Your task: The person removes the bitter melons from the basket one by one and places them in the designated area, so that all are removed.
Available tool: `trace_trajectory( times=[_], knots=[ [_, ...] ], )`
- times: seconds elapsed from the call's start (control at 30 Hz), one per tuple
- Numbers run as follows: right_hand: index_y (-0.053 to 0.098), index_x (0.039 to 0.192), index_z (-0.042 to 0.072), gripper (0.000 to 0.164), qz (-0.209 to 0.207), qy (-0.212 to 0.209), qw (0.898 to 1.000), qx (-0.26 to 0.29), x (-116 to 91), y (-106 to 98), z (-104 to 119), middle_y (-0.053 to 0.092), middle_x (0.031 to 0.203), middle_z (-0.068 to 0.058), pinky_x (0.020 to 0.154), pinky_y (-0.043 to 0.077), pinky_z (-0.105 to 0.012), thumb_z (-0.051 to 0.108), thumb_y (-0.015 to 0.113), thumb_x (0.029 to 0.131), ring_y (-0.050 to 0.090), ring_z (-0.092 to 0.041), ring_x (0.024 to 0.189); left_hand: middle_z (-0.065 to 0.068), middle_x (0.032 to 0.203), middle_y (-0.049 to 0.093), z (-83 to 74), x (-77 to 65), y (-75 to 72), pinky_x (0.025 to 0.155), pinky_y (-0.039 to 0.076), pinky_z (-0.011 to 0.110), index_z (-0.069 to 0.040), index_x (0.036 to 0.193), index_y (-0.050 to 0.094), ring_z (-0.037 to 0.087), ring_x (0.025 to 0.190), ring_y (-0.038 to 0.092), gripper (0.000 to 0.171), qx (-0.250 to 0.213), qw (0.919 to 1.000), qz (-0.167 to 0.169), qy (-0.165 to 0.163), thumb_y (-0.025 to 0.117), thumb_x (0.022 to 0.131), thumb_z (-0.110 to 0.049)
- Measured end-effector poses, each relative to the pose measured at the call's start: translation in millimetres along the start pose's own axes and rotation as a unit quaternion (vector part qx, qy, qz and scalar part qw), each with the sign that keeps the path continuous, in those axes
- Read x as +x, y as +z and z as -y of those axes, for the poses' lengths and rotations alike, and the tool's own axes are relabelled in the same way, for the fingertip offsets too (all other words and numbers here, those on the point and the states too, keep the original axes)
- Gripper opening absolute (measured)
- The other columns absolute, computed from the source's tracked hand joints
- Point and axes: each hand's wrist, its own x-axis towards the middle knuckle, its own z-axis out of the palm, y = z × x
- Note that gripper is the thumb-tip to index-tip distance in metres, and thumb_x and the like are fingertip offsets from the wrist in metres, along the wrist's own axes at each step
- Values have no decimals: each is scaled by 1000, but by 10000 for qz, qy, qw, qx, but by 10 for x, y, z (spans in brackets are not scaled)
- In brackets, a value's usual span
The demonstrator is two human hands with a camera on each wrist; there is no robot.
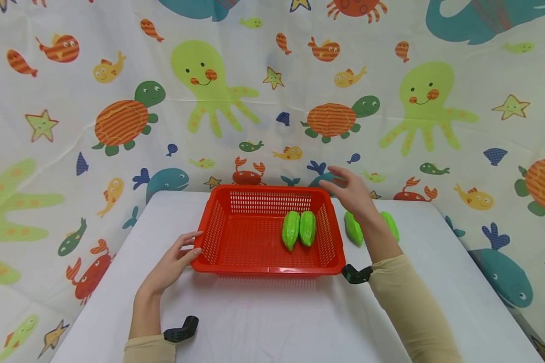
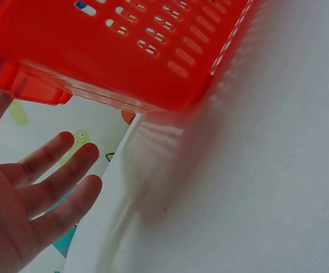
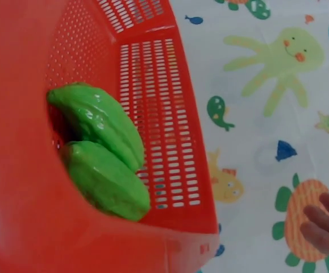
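Observation:
A red plastic basket (image 1: 268, 270) with slotted walls stands on the white table. Two green star fruits (image 1: 290, 231) lie side by side on its right half; the right wrist view shows their glossy ridges. At the basket's left rim is my left hand (image 1: 172, 264), thumb and fingertips right at the edge and the other fingers spread loosely. My right hand (image 1: 351, 194) hovers by the back right corner, fingers apart and holding nothing. Right of the basket, a third star fruit (image 1: 353, 229) and a fourth one (image 1: 390, 226) are partly hidden by my right forearm.
The white table (image 1: 263, 322) extends in front of the basket and to both sides. Behind it hangs a cloth (image 1: 272, 111) printed with sea animals. A black wrist camera (image 1: 357, 274) sits beside the basket's front right corner.

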Motion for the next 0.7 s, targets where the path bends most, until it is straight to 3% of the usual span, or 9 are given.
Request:
trace_trajectory(
  times=[0.27,0.7],
  knots=[
    [42,148,14,60,375,157,9987,302,206,186,-45,40,151,-8,110,34,-51,34,64,95,41,-30,136,14,149,34,11,1,-11,94,51,48,-25,147,36,38,128,45,59,10,10000,35,20,61,96,-40],
    [49,143,13,57,454,376,9974,410,499,461,-196,47,144,-12,109,36,-48,36,65,94,42,-30,133,14,149,34,7,-3,-13,93,51,49,-25,148,35,38,128,43,60,-40,10000,25,23,61,96,-39]
  ],
)
